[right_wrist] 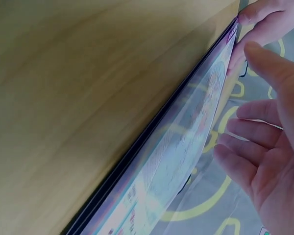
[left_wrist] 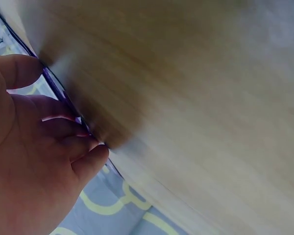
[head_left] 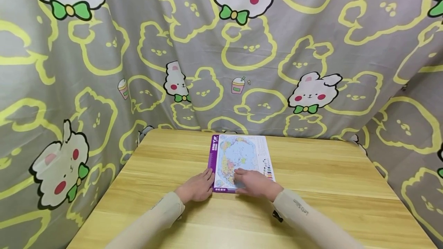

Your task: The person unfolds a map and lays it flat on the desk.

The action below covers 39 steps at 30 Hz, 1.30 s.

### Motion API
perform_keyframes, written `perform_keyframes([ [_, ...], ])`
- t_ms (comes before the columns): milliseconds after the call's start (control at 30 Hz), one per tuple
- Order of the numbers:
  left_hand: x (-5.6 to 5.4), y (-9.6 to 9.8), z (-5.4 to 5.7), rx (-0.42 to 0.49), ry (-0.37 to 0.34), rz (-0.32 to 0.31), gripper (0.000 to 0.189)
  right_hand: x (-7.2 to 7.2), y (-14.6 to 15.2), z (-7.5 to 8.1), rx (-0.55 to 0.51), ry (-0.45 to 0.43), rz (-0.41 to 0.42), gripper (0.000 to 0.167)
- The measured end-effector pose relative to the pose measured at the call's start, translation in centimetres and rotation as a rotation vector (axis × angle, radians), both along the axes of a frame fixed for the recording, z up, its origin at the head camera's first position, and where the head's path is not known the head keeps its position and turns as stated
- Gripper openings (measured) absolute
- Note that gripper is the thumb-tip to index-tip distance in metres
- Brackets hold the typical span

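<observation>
A flat world map board (head_left: 238, 160) with a purple border lies on the table, turned sideways. Its dark, thin edge shows in the right wrist view, where the printed map (right_wrist: 186, 132) catches glare. My left hand (head_left: 198, 185) is at the board's left edge near its front corner. In the left wrist view the left hand's fingers (left_wrist: 63, 129) lie along that edge, thumb apart. My right hand (head_left: 256, 183) hovers over the front right part of the map, fingers extended and loosely bent. From the right wrist, that right hand (right_wrist: 279, 147) holds nothing and appears apart from the surface.
The wooden table (head_left: 322, 187) extends on both sides of the board. A grey curtain (head_left: 207, 49) with cartoon rabbits and yellow outlines hangs behind and at the sides. A small black item (head_left: 277, 216) shows beneath the right sleeve.
</observation>
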<state>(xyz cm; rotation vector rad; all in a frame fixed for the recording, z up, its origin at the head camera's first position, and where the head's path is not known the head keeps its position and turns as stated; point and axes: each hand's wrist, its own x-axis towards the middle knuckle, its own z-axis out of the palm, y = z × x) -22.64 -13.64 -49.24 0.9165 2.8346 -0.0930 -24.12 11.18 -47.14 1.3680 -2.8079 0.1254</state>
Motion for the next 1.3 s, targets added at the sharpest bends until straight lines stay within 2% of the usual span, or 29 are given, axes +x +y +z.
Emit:
perform_keyframes([
  [200, -0.1, 0.0, -0.1, -0.035, 0.01, -0.016, 0.056, -0.1, -1.5, -0.4, 0.003, -0.016, 0.029, 0.06],
  [400, -0.4, -0.1, -0.3, -0.054, 0.015, -0.02, 0.057, -0.4, -2.7, -0.8, 0.041, -0.031, 0.034, 0.063],
  [667, -0.3, -0.1, -0.2, -0.051, 0.001, -0.012, 0.057, -0.9, -3.8, -1.5, 0.079, -0.027, 0.031, 0.06],
  [933, -0.3, -0.2, -0.2, -0.057, 0.003, -0.016, 0.057, -1.3, -4.4, -2.1, 0.065, -0.002, 0.058, 0.044],
  [1300, -0.2, -0.3, -0.2, -0.064, 0.007, -0.026, 0.057, -1.5, -4.3, -2.2, 0.062, 0.044, 0.071, 0.042],
])
